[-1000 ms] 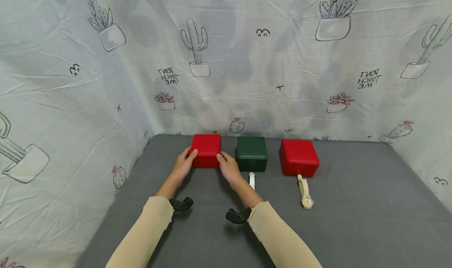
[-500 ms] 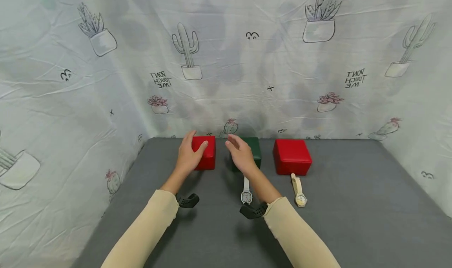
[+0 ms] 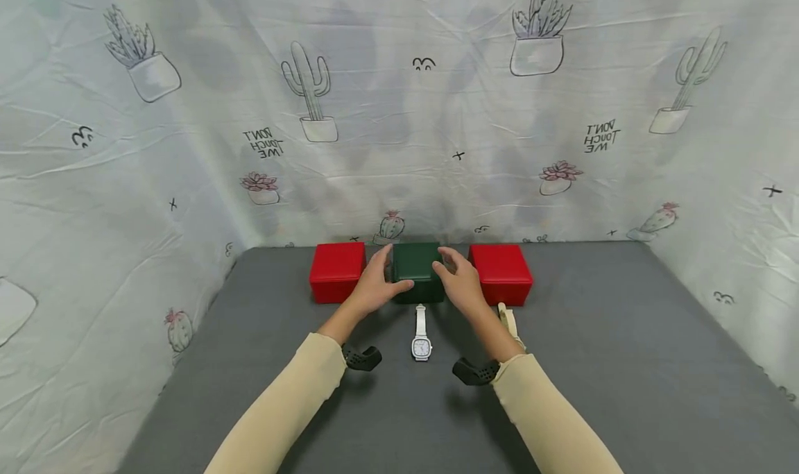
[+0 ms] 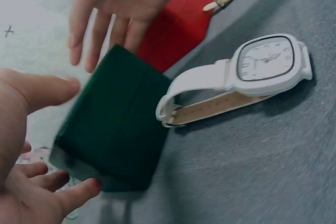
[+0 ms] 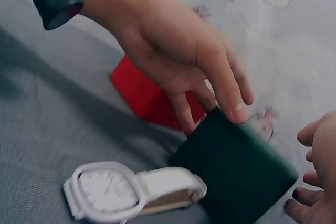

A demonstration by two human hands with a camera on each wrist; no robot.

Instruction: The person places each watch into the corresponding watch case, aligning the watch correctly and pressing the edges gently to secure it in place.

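A green lidded box (image 3: 416, 266), closed, stands at the back of the grey table between my two hands. My left hand (image 3: 374, 284) is at its left side, with the thumb over the front edge and the fingers spread. At the right side my right hand (image 3: 463, 283) has its fingers loosely bent and apart. Whether either hand touches the box, I cannot tell. A white watch (image 3: 421, 345) lies in front of the box, its strap end close to it; the left wrist view shows its square dial (image 4: 266, 59).
Two red boxes flank the green one, a left red box (image 3: 337, 273) and a right red box (image 3: 501, 274). A cream watch (image 3: 508, 319) in front of the right box is partly hidden by my right forearm. A patterned white curtain (image 3: 399, 113) hangs behind the table (image 3: 624, 363).
Both hands let go of the left red box and moved right to the green box, spreading apart on the way. The white watch came fully into sight. The head view turned slightly right.
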